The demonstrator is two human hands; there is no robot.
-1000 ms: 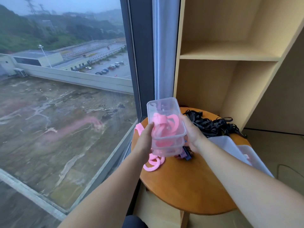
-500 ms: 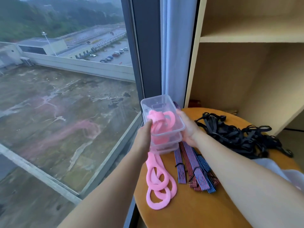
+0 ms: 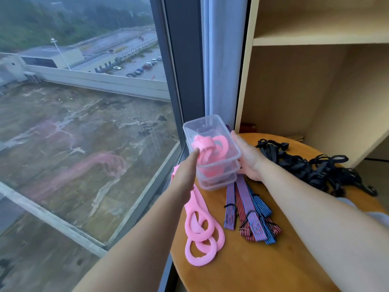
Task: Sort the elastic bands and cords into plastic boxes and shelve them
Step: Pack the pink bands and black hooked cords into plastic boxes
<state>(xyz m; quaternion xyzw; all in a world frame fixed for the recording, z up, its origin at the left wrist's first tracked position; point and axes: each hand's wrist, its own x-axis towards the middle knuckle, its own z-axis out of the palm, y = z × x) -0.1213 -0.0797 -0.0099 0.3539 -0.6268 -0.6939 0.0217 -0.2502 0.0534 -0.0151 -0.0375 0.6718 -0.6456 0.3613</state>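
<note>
Round table [image 3: 242, 270], window [image 3: 84, 123], curtain [image 3: 223, 60].

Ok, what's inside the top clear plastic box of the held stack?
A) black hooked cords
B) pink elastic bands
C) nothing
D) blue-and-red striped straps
B: pink elastic bands show through the top clear plastic box, which the left hand and right hand hold.

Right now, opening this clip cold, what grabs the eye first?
The stack of clear boxes, its top one holding pink bands, is held between the left hand and right hand at the window edge of the round table. Nearer lie loose pink loops and striped cords. A black cord tangle sprawls to the right.
</note>
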